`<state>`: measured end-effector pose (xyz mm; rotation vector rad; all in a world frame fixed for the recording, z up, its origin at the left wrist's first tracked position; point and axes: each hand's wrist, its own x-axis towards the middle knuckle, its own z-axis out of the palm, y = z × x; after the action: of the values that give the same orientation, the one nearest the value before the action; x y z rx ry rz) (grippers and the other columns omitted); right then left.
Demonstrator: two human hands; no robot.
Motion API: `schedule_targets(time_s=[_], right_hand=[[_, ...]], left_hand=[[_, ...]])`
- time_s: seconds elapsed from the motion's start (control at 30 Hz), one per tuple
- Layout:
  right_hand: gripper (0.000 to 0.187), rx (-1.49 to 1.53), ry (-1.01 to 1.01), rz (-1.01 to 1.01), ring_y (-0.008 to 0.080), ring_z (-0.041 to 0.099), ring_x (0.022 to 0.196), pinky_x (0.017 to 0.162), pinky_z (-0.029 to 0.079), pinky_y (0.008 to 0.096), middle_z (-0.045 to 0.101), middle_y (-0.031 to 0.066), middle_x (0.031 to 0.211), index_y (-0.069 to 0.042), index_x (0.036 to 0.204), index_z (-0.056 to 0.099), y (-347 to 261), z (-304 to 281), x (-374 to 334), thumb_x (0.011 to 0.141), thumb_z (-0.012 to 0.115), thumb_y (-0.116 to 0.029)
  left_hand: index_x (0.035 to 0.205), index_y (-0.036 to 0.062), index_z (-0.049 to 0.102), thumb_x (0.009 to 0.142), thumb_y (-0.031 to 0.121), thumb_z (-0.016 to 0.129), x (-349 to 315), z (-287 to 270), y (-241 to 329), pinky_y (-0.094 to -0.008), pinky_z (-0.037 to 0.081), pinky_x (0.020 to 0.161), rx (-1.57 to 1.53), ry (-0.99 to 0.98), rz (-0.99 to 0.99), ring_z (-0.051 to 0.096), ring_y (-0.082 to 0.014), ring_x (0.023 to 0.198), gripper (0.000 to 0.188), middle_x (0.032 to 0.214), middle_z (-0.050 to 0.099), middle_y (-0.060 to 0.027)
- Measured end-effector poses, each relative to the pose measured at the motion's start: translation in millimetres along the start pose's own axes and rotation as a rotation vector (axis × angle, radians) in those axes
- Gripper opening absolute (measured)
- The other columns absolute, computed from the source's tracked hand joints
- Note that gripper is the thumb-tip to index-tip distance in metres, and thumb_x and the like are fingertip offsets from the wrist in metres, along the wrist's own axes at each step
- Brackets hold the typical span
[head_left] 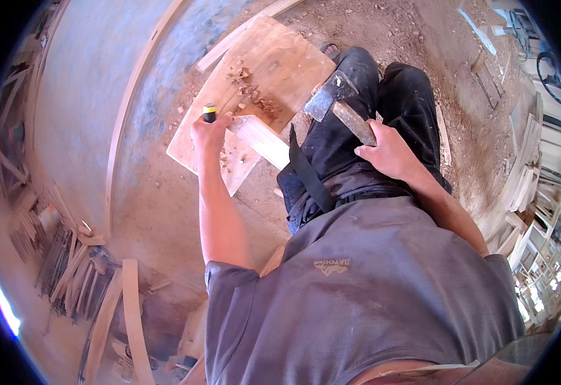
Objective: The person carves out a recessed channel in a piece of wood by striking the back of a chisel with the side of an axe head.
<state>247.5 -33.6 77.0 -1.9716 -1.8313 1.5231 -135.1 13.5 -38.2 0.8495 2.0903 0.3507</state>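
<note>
My left hand (210,133) is closed around a chisel (209,113), whose black handle end with a yellow band stands up out of the fist; its blade is hidden. The fist rests at the far end of a pale wooden piece (262,141) lying across a wide wooden board (287,61). The piece's near end reaches toward my lap. In my right hand (388,151) is a hatchet (352,120), gripped by its wooden handle. Its worn metal head is over my thigh, apart from the chisel.
Wood chips (255,96) lie scattered on the board. A long curved timber strip (129,106) is on the floor at left. Stacked offcuts (78,276) stand at lower left, with more timber (527,183) along the right side. A black strap (307,173) hangs at my waist.
</note>
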Motion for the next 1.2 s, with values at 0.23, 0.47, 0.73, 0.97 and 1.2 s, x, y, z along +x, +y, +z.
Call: schedule_targets(time_s=[0.23,0.47,0.73,0.97,1.2], right_hand=[[0.045,0.003,0.044,0.001,0.0471,0.065,0.103,0.088,0.050,0.0473,0.067,0.0329,0.102,0.007,0.114,0.060,11.0,-3.7,2.3,0.080,0.075,-0.019],[0.047,0.170,0.002,0.085,0.0389,0.069,0.096,0.084,0.051,0.0442,0.067,0.0288,0.098,0.009,0.116,0.060,17.0,-17.0,15.3,0.081,0.075,-0.018],[0.041,0.432,-0.248,0.222,0.0253,0.067,0.075,0.072,0.053,0.0385,0.066,0.0204,0.085,0.009,0.112,0.059,29.0,-55.5,96.0,0.083,0.074,-0.015],[0.045,0.418,-0.240,0.124,0.0132,0.060,0.054,0.051,0.049,0.0298,0.060,0.0051,0.078,0.003,0.123,0.059,55.2,-100.3,130.9,0.085,0.072,-0.016],[0.030,0.416,-0.231,0.329,0.0088,0.052,0.050,0.045,0.043,0.0263,0.054,0.0004,0.072,0.000,0.108,0.054,67.9,-171.2,144.1,0.087,0.071,-0.012]], left_hand=[[0.085,-0.0010,0.073,0.080,0.033,0.076,11.6,-2.7,-3.1,-0.0402,0.053,0.060,-0.086,0.337,-0.094,0.065,-0.0218,0.060,0.035,0.072,0.071,-0.0119],[0.087,-0.0016,0.071,0.073,0.053,0.086,-25.7,31.4,-26.1,-0.0440,0.053,0.067,-0.028,0.151,-0.085,0.067,-0.0259,0.069,0.058,0.073,0.069,-0.0120],[0.132,-0.0151,0.046,0.068,0.046,0.090,-92.0,95.0,30.4,-0.0446,0.046,0.102,0.195,0.245,-0.207,0.062,-0.0394,0.115,0.098,0.124,0.060,-0.0300],[0.118,-0.0082,0.057,0.071,0.030,0.088,-89.3,81.5,18.5,-0.0391,0.053,0.082,0.090,0.180,-0.320,0.066,-0.0267,0.090,0.068,0.101,0.067,-0.0167],[0.099,-0.0025,0.064,0.083,0.019,0.082,-113.9,48.4,44.1,-0.0297,0.043,0.042,-0.136,0.060,-0.534,0.053,-0.0131,0.047,0.032,0.067,0.057,-0.0028]])
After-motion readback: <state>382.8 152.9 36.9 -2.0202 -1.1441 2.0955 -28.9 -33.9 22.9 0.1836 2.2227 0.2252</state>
